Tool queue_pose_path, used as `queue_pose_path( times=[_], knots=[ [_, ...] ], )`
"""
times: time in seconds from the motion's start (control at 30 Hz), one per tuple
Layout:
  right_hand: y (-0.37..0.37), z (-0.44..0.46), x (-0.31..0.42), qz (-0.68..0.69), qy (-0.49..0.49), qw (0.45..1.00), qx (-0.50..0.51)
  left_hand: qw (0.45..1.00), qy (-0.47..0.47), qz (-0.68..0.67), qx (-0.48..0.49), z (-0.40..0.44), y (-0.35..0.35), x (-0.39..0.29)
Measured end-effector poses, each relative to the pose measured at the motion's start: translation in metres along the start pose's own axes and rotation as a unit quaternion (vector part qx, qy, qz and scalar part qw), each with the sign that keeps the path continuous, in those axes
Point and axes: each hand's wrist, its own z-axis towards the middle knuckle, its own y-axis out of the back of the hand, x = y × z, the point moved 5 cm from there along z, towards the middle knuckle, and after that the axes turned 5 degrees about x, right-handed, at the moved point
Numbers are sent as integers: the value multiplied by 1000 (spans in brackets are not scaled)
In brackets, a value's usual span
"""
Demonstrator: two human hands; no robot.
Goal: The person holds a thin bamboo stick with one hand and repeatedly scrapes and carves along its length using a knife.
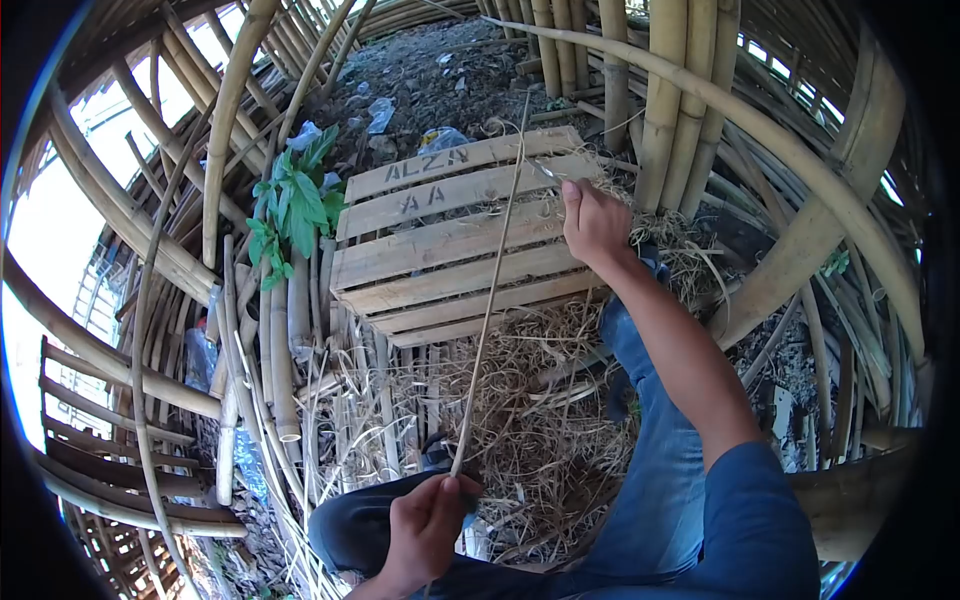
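Observation:
My left hand [425,530], low in the view near my knee, is closed round the lower end of a long thin bamboo strip [490,300]. The strip slants up and away, passing in front of a slatted wooden crate [440,250] with black stencilled letters. Farther out, my right hand [597,222] is closed on a small knife [545,172], its handle hidden in the fingers. The blade points left towards the upper part of the strip; whether it touches cannot be made out.
Curly bamboo shavings [540,400] cover the ground between my legs. A leafy green plant [297,205] stands left of the crate. Bamboo poles [665,110] rise at the right, and a curved pole [780,150] arches above my right arm. Cut bamboo lies at the left.

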Motion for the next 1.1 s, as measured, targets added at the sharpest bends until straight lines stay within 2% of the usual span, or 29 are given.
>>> queue_pose_path(
  times=[0.03,0.13,0.27,0.33,0.37,0.43,0.47,0.5,0.57,0.7,0.77,0.83,0.87,0.9,0.93,0.97,1.0,1.03,1.1],
  knots=[
    [5,-4,5,-2,-1,1000,3,1000,-6,-3,10,0,1,-2],
    [16,-12,32,93,112,989,-7,1000,8,-7,13,1,0,3],
    [23,-16,47,108,106,988,-20,1000,7,-5,8,0,-2,-1],
    [29,-16,56,134,195,971,-38,1000,-1,8,-19,-1,-7,-4],
    [26,-8,49,132,195,971,-41,1000,-4,9,-18,-2,-10,-5],
    [12,18,8,16,11,1000,5,994,-98,44,-30,-12,-14,-9],
    [14,26,-5,10,-33,999,-9,994,-96,45,-26,-14,-14,-5],
    [14,20,-7,9,-33,999,-15,995,-88,39,-18,-12,-12,-2],
    [24,1,16,60,136,987,-53,996,-83,29,-17,-9,-11,-3],
    [23,6,10,52,111,992,16,995,-76,56,-25,-7,-14,-10],
    [22,4,6,72,115,990,-26,995,-83,47,-25,-9,-16,-10],
    [18,-9,32,123,203,971,-3,996,-71,33,-35,-5,-15,-9],
    [31,-11,50,145,298,939,-94,996,-73,33,-36,-4,-15,-8],
    [32,-8,48,147,294,939,-96,993,-92,63,-40,-4,-14,-10],
    [17,4,31,44,153,987,28,989,-107,92,-43,-7,-13,-10],
    [4,9,6,-63,7,986,155,990,-101,94,-42,-10,-11,-5],
    [-4,13,-19,-43,-73,986,140,989,-98,111,-30,-10,-10,1],
    [-2,11,-20,-46,-71,987,137,987,-100,127,-18,-9,-10,3],
    [11,0,-2,21,52,997,46,990,-113,77,-11,-2,-11,-3]
  ],
)
